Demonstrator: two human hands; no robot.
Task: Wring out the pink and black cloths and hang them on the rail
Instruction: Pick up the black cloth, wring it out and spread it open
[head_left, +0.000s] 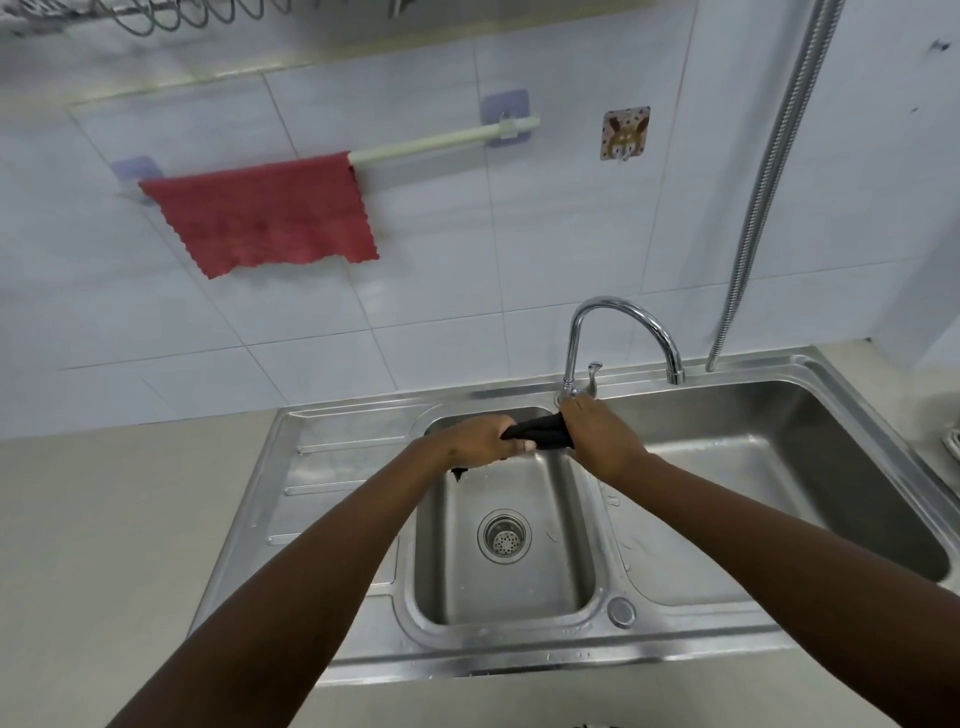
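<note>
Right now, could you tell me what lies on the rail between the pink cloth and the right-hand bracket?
Nothing: in the head view the rail runs bare from the pink cloth to the right bracket.

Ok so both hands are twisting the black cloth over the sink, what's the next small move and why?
Probably lift the black cloth toward the bare right part of the rail. The left hand and right hand already grip it twisted over the sink, and the pink cloth already hangs there.

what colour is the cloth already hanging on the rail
Pinkish red, with a wavy scalloped edge; the cloth shows clearly in the head view, draped over the pale rail.
</note>
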